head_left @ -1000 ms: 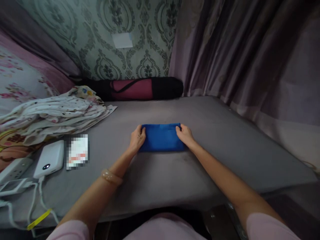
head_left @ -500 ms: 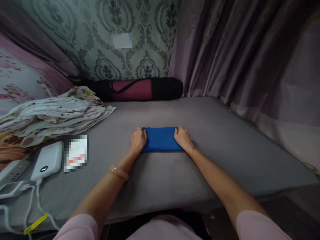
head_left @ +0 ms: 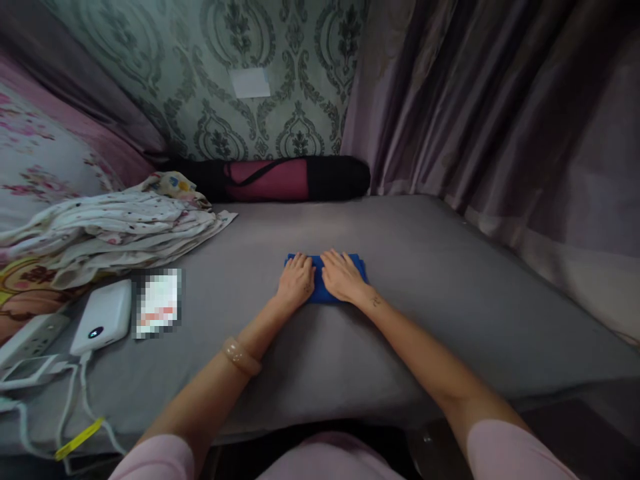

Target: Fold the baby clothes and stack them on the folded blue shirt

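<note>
A folded blue cloth [head_left: 319,293] lies in the middle of a grey mattress [head_left: 410,280]. My left hand [head_left: 297,282] rests flat on its left half, fingers stretched out. Beside it, my right hand [head_left: 341,275] lies flat on the right half, fingers likewise extended. The two hands sit side by side and cover most of the cloth, so only its edges and a strip between them show. A pale bangle [head_left: 241,356] circles my left wrist.
A pile of patterned fabric [head_left: 110,230] lies at the left. Nearer me are a white power bank [head_left: 101,317], a blurred card [head_left: 157,303], a power strip [head_left: 25,340] and cables. A dark rolled bag [head_left: 280,179] lies along the wall. Curtains [head_left: 500,113] hang at right.
Both hands have moved from the cloth's side edges inward onto its top and flattened. The cloth looks narrower front to back than a second ago.
</note>
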The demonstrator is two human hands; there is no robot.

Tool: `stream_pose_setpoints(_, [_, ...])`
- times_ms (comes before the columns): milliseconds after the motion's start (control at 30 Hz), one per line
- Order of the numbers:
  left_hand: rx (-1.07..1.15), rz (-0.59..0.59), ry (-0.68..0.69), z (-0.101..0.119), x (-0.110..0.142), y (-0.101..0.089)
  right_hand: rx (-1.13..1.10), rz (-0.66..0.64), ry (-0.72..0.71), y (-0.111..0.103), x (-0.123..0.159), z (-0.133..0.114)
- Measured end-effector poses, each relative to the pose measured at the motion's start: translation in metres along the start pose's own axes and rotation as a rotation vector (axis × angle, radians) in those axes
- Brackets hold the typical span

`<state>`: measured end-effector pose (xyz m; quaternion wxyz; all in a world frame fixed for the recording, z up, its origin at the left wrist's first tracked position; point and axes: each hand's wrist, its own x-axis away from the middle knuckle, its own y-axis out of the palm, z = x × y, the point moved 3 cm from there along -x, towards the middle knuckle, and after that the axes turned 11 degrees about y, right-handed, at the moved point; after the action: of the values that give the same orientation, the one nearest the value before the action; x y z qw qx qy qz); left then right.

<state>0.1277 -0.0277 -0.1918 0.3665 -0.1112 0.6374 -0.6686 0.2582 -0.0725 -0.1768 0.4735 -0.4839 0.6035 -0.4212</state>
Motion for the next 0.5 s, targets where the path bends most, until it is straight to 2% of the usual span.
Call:
stream_pose_setpoints(67, [-0.016, -0.046, -0.003, 0.001, -0.002, 0.011, 0.002, -0.044, -0.056, 0.015, -0.001, -0.005])
stream_pose_setpoints(167, [-0.034, -0.096, -0.027, -0.003, 0.0, 0.021, -0.016, -0.079, -0.024, 0.03, -0.001, -0.001])
stream_pose_setpoints(300, [-0.034, -0.12, -0.066, -0.009, 0.003, 0.022, -0.029, -0.052, 0.023, 0.032, 0.001, 0.003])
stream_pose_setpoints(500, [0.004, -0.094, -0.191, -0.016, 0.007, 0.021, -0.003, 0.087, 0.279, 0.028, 0.003, 0.012])
